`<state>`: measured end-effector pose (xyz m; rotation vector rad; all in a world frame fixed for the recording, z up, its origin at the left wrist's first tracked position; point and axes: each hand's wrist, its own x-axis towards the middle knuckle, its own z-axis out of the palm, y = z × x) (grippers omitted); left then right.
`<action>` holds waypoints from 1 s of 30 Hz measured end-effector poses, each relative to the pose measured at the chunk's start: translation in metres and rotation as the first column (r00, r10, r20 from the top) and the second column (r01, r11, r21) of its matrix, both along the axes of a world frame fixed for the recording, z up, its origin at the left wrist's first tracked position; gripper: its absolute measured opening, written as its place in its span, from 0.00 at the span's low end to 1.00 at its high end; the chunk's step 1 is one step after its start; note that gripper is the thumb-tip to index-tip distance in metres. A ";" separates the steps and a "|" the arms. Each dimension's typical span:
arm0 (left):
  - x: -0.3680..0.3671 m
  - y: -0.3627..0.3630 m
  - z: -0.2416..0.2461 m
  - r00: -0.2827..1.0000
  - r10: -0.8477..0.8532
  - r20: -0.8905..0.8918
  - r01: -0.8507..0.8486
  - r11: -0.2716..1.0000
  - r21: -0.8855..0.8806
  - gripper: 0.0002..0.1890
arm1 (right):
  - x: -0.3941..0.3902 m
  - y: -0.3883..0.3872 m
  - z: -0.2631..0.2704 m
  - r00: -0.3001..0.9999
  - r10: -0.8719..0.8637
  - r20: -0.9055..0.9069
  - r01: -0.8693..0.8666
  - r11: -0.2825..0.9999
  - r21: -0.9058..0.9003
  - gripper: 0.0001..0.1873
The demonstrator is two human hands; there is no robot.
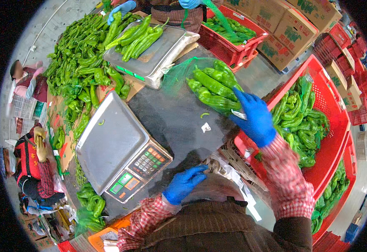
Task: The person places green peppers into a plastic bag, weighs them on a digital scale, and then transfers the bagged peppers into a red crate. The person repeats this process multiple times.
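Note:
My right hand (255,116), in a blue glove, grips the near end of a green mesh bag of long green peppers (216,85). A white tag shows at its fingers. The loose net of the bag spreads to the left over the dark tabletop (183,126). My left hand (186,183), also blue-gloved, is at the table's near edge with its fingers a little apart and nothing visible in them. Its fingertips are close to a white paper strip (233,174) hanging there. Left of that hand lies a digital scale (112,138) with only a pepper scrap on its pan.
Loose green peppers (76,60) are heaped at the far left. Across the table, a co-worker's gloved hand (122,11) touches peppers by a second scale (170,42). A red crate (322,104) of bagged peppers stands right; another red crate (230,47) stands beyond the table.

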<state>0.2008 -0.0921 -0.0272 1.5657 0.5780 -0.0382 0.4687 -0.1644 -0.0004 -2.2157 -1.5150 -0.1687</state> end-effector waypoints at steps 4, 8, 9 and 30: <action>-0.008 0.019 0.000 0.999 -0.038 -0.008 0.038 0.999 0.002 0.17 | -0.007 0.091 -0.027 0.976 -0.116 0.183 0.176 0.919 -0.353 0.37; -0.017 0.041 0.004 0.994 0.104 0.045 -0.086 0.951 -0.297 0.17 | 0.023 0.088 -0.013 0.938 -0.196 -0.286 0.142 0.969 -0.200 0.25; -0.017 0.045 0.005 0.990 0.128 0.056 -0.103 0.940 -0.326 0.17 | 0.031 0.077 -0.007 0.710 -0.165 -0.684 0.141 0.986 -0.091 0.23; 0.142 0.009 0.090 0.951 0.181 0.252 -0.053 0.895 -0.443 0.30 | -0.018 -0.108 0.033 -0.203 0.740 -0.641 0.710 0.562 0.424 0.19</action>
